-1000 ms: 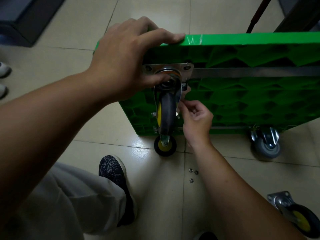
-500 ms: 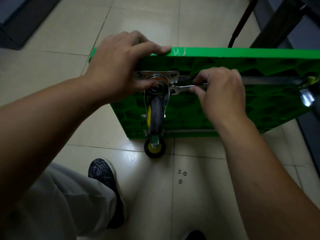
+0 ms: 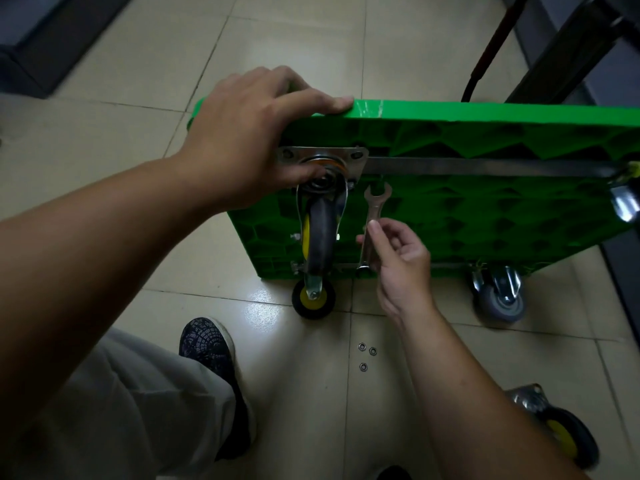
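The right hand (image 3: 401, 268) pinches a wrench (image 3: 375, 206) by its shank, open end up, in front of the tipped green cart (image 3: 485, 202), just right of its caster (image 3: 320, 237). The left hand (image 3: 242, 143) grips the cart's top edge, thumb on the caster's swivel. Three nuts (image 3: 367, 355) lie on the floor below the cart.

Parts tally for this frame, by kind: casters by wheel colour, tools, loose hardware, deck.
Black-and-yellow casters: 3 (top corner, bottom corner, loose on floor)
Grey caster: 1
Wrench: 1, pinched by right hand
Small metal rings on floor: 3
Green deck: 1
Total: 9
Cut-off bracket at right edge not counted.
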The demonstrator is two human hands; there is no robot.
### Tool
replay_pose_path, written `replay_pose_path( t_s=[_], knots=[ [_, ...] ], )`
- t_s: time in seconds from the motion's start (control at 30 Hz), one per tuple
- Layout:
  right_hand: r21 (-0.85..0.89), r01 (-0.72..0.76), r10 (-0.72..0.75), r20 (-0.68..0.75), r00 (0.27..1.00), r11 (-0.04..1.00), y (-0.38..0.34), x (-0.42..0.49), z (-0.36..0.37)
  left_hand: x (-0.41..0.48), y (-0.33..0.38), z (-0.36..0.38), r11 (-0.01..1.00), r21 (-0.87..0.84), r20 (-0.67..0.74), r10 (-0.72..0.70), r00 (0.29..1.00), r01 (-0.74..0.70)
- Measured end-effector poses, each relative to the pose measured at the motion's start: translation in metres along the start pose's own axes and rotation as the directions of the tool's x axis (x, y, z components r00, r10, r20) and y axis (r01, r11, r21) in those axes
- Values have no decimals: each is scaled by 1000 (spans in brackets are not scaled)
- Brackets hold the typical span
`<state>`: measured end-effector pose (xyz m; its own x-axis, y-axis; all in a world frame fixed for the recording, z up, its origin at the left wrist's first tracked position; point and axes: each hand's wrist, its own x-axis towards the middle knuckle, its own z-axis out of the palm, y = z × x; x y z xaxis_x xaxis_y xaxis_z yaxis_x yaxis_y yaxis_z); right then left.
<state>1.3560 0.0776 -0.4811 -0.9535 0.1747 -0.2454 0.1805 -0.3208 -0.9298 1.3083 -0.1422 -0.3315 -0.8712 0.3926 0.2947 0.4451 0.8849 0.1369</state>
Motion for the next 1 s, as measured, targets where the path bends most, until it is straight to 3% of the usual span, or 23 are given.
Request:
replay_pose_path(
  t_s=[0.27,0.4,0.53,0.77,1.0],
  knots=[
    [120,-67,63,42,997,990,13,7,16,0,0,1,1000,6,-7,-4,1000,4],
    [143,-117,97,139,985,983,10,8,9,0,0,1,1000,4,-10,-13,1000,13],
    [-15,-16,18,180,983,1000,9,9,10,0,1,2,1000,10,-12,-17,1000,17],
    [-116,188,-183,56,982,975,17,13,17,1,-2,3,1000,16,-13,-9,1000,10],
    [-127,183,-175,72,982,975,23,14,23,1,-3,4,1000,16,-20,-2,1000,3]
  ],
)
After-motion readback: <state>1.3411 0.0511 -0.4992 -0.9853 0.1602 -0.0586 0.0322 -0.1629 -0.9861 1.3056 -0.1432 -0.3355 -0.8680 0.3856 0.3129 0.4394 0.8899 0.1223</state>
